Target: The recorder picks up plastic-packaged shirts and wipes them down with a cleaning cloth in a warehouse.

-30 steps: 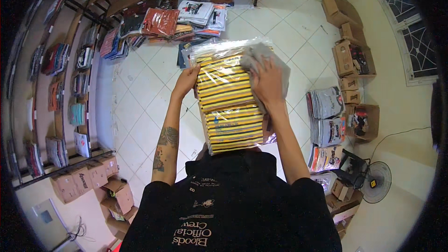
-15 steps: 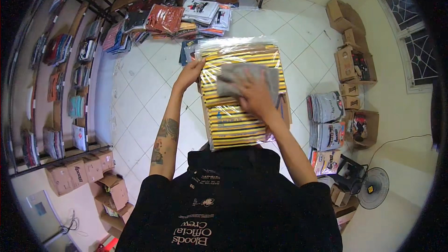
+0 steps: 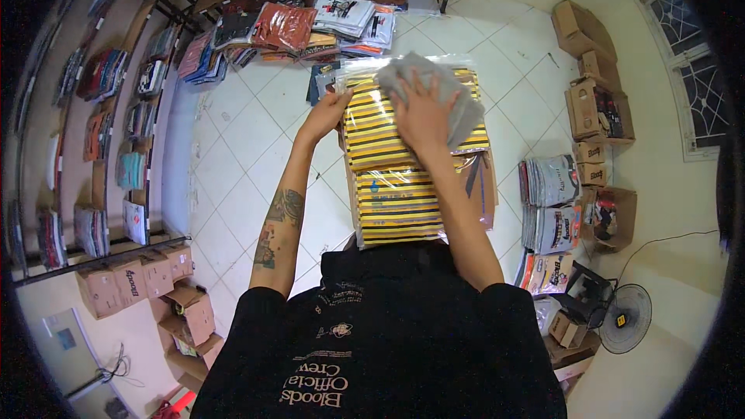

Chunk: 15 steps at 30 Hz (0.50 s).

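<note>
Two hands (image 3: 423, 118), one grey cloth (image 3: 467, 116) — one fan (image 3: 623, 320), three bagged stacks (image 3: 554, 229) at right

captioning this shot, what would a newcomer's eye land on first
Most likely the yellow-and-black striped package in shiny clear plastic at the centre, with the right hand spread on a grey cloth over its upper part and the left hand at its left edge. Next, perhaps, the rust-red packet on the pile at upper left and the round fan at lower right.
</note>
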### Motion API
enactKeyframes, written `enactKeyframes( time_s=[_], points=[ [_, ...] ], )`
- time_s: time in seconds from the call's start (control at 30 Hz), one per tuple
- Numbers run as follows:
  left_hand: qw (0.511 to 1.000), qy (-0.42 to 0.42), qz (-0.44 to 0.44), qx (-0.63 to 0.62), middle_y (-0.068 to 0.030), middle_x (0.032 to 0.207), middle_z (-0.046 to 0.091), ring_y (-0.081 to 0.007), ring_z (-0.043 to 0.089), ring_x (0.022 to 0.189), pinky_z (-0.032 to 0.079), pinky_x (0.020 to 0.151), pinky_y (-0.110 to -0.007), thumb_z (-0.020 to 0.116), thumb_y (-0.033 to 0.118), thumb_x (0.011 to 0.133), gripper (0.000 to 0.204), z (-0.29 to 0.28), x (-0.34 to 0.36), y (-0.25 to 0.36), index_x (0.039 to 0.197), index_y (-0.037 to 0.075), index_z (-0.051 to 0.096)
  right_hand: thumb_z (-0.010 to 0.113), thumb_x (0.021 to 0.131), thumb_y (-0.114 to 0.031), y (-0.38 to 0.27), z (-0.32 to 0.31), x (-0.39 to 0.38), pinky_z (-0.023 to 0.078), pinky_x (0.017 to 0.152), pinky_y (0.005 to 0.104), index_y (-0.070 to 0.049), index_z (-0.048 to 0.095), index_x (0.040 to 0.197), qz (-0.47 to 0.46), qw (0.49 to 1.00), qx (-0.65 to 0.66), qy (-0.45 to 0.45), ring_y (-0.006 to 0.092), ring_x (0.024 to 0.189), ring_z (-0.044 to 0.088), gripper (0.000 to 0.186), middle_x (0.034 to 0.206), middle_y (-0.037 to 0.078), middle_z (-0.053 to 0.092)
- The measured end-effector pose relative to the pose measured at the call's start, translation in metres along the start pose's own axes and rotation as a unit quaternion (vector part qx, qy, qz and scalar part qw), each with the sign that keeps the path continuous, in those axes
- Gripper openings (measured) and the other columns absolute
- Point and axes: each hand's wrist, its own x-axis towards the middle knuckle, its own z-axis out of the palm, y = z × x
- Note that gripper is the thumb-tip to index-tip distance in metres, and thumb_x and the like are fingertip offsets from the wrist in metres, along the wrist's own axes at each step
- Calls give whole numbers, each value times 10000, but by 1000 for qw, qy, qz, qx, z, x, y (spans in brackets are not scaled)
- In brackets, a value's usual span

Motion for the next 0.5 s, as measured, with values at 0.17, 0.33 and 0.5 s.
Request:
enactKeyframes(
  time_s=[0.17,0.33,0.5],
  points=[
    [1000,1,19,-21,-64,862,713,-137,670,694,545,593,-300,484,376,1045,439,0,-1,-5,1083,-4,703,596,946,-357,-26,6,-19,83,1130,787,-265,577,1426,-125,992,20,-29,378,1509,284,489,1608,-6,403],
    [1000,-14,-20,-6,-6,816,669,-94,573,667,454,565,-274,508,449,1049,469,3,0,1,990,19,685,682,910,-374,-2,-12,-59,111,1161,737,-246,637,1351,-189,977,93,-32,368,1484,341,461,1578,-11,448],
    [999,7,9,-40,6,783,665,-80,584,643,476,552,-271,493,478,1059,494,1,0,-7,997,25,678,652,921,-295,44,-34,-72,159,1183,674,-196,664,1291,-110,991,71,31,331,1457,399,384,1524,28,517]
  ],
)
